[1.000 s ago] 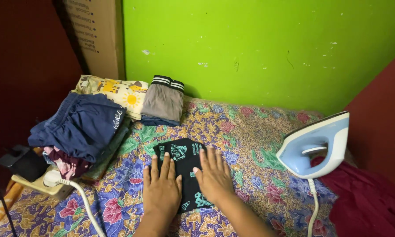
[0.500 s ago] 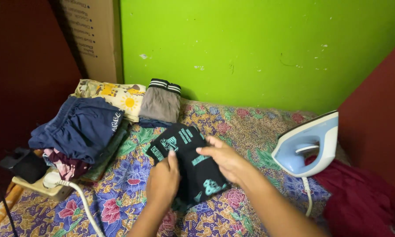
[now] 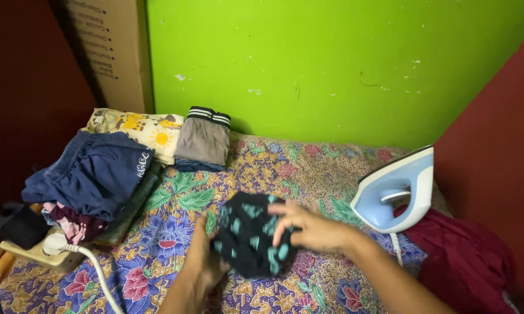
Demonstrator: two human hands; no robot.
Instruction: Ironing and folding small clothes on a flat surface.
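Both hands are clamped on a small black garment with teal print (image 3: pixel 251 234), lifted just off the floral batik cloth (image 3: pixel 308 174) at near centre. Left hand (image 3: pixel 202 256) sits under and behind the near-left edge, thumb up along the fabric, so it carries the weight. Right hand (image 3: pixel 308 228) comes in from the right with fingers curled over the top and front of the bundle, pinching the folds shut so they don't spring open. The garment is bunched into a compact lump, print facing out.

At far left stands a row of folded pieces: a yellow printed cloth (image 3: pixel 137 129) against the wall, and a grey folded garment with a striped waistband (image 3: pixel 203 139) just right of it, touching. Nearer left, a looser pile of navy blue clothes (image 3: pixel 90 171) lies on top of something maroon (only partly seen).

A blue and white iron (image 3: pixel 398 189) stands upright on its heel at the right edge, soleplate off the cloth, likely parked that way to keep heat off the fabric. Its cord hangs down at the near side. A dark red cloth (image 3: pixel 465 261) lies beside it. A white plug and cable (image 3: pixel 70 250) sit at near left on a power strip.
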